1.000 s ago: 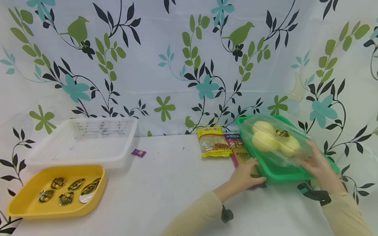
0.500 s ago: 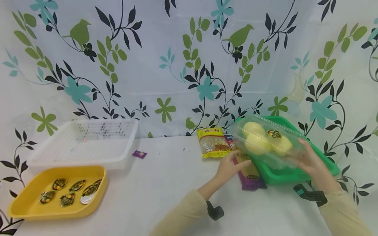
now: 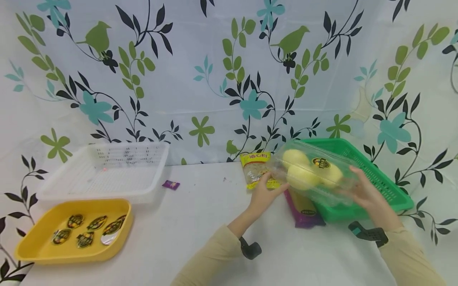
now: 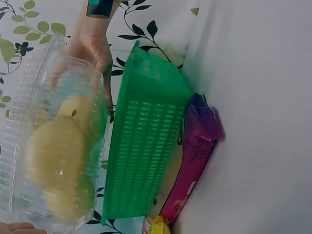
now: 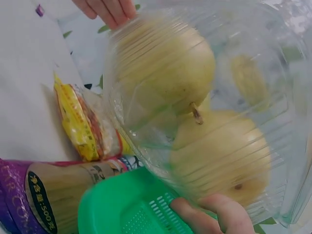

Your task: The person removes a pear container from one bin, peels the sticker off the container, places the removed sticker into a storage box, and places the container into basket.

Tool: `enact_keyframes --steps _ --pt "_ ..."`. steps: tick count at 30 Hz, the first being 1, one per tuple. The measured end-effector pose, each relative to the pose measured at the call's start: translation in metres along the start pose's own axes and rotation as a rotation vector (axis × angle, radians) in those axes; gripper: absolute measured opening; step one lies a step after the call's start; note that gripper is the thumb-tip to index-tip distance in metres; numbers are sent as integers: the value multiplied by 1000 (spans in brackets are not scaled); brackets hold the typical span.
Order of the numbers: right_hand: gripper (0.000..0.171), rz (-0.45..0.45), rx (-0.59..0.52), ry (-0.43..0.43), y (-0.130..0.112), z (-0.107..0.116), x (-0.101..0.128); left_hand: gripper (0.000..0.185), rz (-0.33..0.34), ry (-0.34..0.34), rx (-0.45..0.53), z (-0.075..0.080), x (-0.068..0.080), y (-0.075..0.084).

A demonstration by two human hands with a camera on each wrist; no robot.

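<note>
A clear plastic clamshell box with yellow pears inside and an oval sticker on its lid is held in the air between my two hands. It hangs over the left edge of the green basket. My left hand grips the box's left end, thumb up. My right hand grips the right end. In the right wrist view the pears fill the box, with left fingertips on its far end. The left wrist view shows the box beside the tilted green basket.
A yellow noodle packet and a purple packet lie left of the green basket. A white perforated basket and a yellow tray with several stickers sit at the far left. A small purple wrapper lies nearby.
The box has come up out of the green basket and shifted left. My left hand left the basket's front edge and took the box's left end.
</note>
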State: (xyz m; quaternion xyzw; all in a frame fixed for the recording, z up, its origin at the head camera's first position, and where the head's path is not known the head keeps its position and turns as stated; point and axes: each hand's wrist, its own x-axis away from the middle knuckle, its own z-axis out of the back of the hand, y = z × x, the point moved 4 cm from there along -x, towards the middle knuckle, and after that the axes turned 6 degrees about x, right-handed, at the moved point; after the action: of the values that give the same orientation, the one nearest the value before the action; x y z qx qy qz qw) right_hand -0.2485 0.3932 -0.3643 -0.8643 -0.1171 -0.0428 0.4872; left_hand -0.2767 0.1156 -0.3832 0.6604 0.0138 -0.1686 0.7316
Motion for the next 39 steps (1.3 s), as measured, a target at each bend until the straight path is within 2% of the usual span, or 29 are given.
enact_keyframes --steps 5,9,11,14,21,24,26,31,34,39 --pt "86 3 57 -117 3 -13 -2 60 -45 17 21 13 -5 -2" --pt "92 -3 113 -171 11 -21 -5 57 23 6 132 24 -4 -10" --pt "91 -10 135 -165 14 -23 -6 55 79 -7 189 31 -3 -14" --pt "88 -3 176 -132 17 -25 -8 55 143 -58 244 43 -1 -17" --pt "83 28 323 -104 23 -35 -9 44 203 -220 545 72 9 -17" --pt "81 42 386 -89 32 -39 -13 52 255 -241 528 83 15 -23" --pt "79 38 441 -96 40 -42 -15 60 316 -238 512 89 19 -33" --pt "78 -3 524 -112 62 -46 -21 60 429 -271 551 97 31 -56" --pt "78 4 550 -97 68 -50 -21 58 415 -282 589 100 36 -57" --pt "77 74 606 -49 66 -64 -20 58 359 -223 621 110 42 -47"
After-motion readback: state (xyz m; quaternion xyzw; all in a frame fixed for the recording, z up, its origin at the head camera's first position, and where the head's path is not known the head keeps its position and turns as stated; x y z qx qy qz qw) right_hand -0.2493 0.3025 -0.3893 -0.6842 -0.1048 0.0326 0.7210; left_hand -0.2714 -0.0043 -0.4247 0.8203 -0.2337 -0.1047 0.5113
